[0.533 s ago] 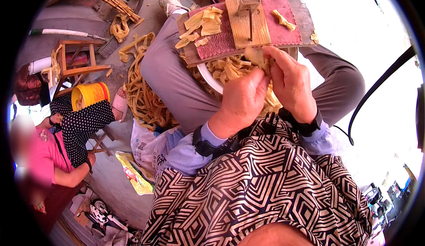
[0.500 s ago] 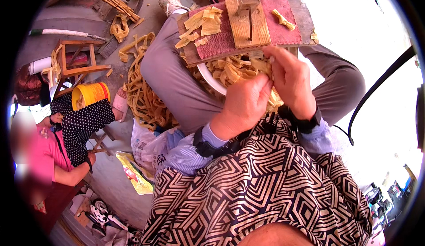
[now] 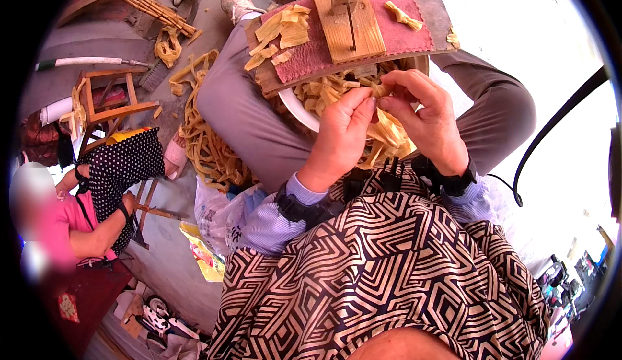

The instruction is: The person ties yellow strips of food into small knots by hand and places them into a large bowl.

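Observation:
My left hand [image 3: 338, 133] and my right hand [image 3: 427, 115] meet over a white basin [image 3: 298, 108] between my knees. Fingers and thumbs of both are closed in a pinch on a tan, ribbon-like strip [image 3: 382, 90]; its exact kind is unclear, and my fingers partly cover it. More tan strips [image 3: 389, 136] fill the basin under my hands. Just beyond, a wooden board [image 3: 439, 16] with a red cloth [image 3: 411, 0] lies across the basin. On it are a wooden block [image 3: 369, 33] with an upright metal piece, a knotted strip [image 3: 403, 16] and loose flat pieces [image 3: 293, 29].
A long heap of tan strips [image 3: 204, 127] lies on the floor by my left leg, near a plastic bag [image 3: 210, 214]. Farther left, a person in pink [image 3: 84, 237] sits by a small wooden stool [image 3: 110, 101]. A dark cable [image 3: 551, 123] curves at the right.
My fingertips have come together on the strip, and my right fingers are more curled. The seated person has shifted, so the yellow bucket is mostly hidden. The whole view has shifted slightly.

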Tool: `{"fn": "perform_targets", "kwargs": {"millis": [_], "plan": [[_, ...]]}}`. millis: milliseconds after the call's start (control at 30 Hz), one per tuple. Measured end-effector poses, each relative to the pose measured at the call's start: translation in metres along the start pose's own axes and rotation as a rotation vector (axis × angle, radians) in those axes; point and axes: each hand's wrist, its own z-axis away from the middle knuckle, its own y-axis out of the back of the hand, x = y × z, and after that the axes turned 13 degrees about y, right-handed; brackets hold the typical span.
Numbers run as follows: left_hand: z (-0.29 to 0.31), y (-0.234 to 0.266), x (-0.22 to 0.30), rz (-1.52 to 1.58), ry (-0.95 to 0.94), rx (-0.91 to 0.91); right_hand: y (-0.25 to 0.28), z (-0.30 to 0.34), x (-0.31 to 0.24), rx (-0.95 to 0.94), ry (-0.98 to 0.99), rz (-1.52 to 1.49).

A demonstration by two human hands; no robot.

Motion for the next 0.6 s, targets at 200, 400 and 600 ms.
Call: {"fn": "perform_targets", "kwargs": {"millis": [200,400,600], "plan": [[-0.002,0.000,-0.008,-0.222,-0.059,0.064,-0.010,0.007,0.007,-0.027,0.029,0.072],[-0.002,0.002,-0.017,0.253,0.298,-0.094,-0.013,0.014,0.011,-0.153,0.079,0.257],[0.000,0.013,-0.031,0.720,0.706,-0.414,-0.016,0.003,0.029,-0.170,0.438,0.463]]}}
